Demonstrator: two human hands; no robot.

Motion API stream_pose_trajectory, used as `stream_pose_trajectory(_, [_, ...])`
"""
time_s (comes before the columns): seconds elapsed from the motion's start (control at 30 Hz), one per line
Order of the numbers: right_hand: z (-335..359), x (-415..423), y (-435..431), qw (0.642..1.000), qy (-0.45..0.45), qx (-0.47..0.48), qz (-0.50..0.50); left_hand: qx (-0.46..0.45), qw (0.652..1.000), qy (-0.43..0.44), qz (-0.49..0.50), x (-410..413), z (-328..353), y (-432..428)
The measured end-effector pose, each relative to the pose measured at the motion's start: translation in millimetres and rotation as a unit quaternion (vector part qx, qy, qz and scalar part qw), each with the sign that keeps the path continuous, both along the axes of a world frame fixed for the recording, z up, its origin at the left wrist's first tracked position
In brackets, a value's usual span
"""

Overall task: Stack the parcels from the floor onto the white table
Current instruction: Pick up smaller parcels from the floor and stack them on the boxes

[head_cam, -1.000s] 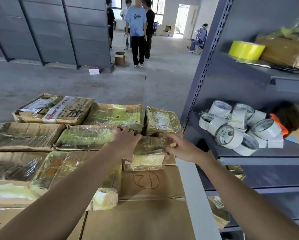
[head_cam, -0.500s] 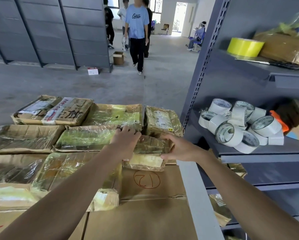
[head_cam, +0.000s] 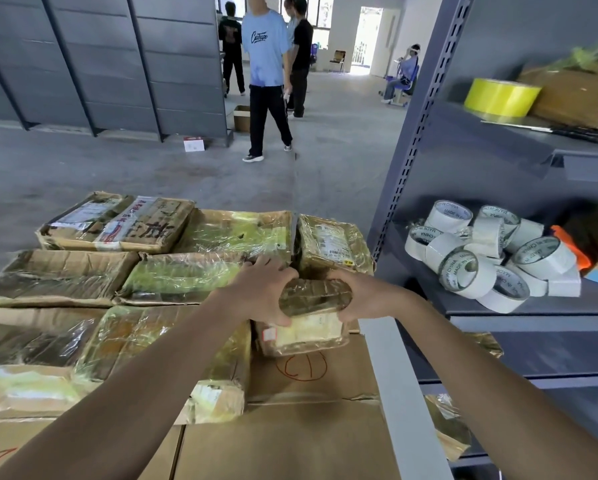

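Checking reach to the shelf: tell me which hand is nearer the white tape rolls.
Right. The right hand grips the right end of the small parcel, toward the white tape rolls; the left hand grips its left end, farther away.

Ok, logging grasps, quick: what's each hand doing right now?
Left hand: grips the small taped parcel.
Right hand: grips the same parcel.

A white table (head_cam: 389, 375) – only its right edge strip shows – carries flat cardboard boxes (head_cam: 290, 441), with tape-wrapped parcels (head_cam: 183, 278) packed across them. Just right of the table, a grey shelf (head_cam: 533, 322) holds white tape rolls (head_cam: 491, 251).
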State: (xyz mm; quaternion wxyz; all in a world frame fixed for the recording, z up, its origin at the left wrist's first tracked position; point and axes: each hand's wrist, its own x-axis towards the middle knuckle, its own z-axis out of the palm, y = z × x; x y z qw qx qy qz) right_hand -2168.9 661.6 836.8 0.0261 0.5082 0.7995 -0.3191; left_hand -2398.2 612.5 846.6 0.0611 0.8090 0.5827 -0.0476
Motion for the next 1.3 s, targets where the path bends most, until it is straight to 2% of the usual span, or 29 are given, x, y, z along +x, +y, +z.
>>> stream_pose_trajectory(0.13, [12,9,7,0.998,0.035,-0.033,0.031,-0.121,0.988,-0.097,0.014,11,2,-6])
stream_pose_trajectory(0.23, [8,4,6,0.998,0.040,-0.010,0.050,-0.139,0.986,-0.093,0.010,22,2,-11])
stream_pose_trajectory(0.37, [-6,-9,1,0.990,0.127,0.029,-0.055,-0.162,0.976,-0.124,0.073,31,7,-15])
stream_pose_trajectory(0.47, [-11,-20,-1,0.994,0.040,0.067,-0.080,-0.140,0.975,-0.124,0.121,39,9,-18])
stream_pose_trajectory(0.5, [-13,-23,-1,0.996,0.008,0.055,-0.073,-0.128,0.977,-0.110,0.127,41,8,-19])
stream_pose_trajectory(0.57, [-15,-30,-3,0.996,0.011,-0.013,-0.086,-0.119,0.982,-0.079,0.127,43,6,-21])
stream_pose_trajectory(0.67, [-16,-35,-7,0.965,0.120,-0.140,-0.184,-0.093,0.988,-0.052,0.116,37,7,-22])
stream_pose_trajectory(0.73, [-17,-36,-7,0.940,0.175,-0.190,-0.224,-0.029,0.993,-0.057,0.098,26,11,-23])
stream_pose_trajectory(0.8, [-16,-37,-9,0.939,0.173,-0.202,-0.217,0.012,0.991,-0.110,0.075,9,18,-23])
stream_pose_trajectory(0.93, [-13,-43,-11,0.958,0.135,-0.180,-0.180,-0.022,0.987,-0.160,0.009,-26,31,-40])
stream_pose_trajectory(1.03, [-10,-45,-12,0.954,0.152,-0.193,-0.173,-0.041,0.988,-0.148,-0.022,-43,32,-57])
stream_pose_trajectory(1.17, [-4,-49,-13,0.962,0.157,-0.173,-0.145,-0.155,0.983,-0.094,0.024,-61,32,-69])
stream_pose_trajectory(1.3, [-4,-56,-14,0.970,0.146,-0.146,-0.125,-0.177,0.980,-0.083,0.039,-65,31,-70])
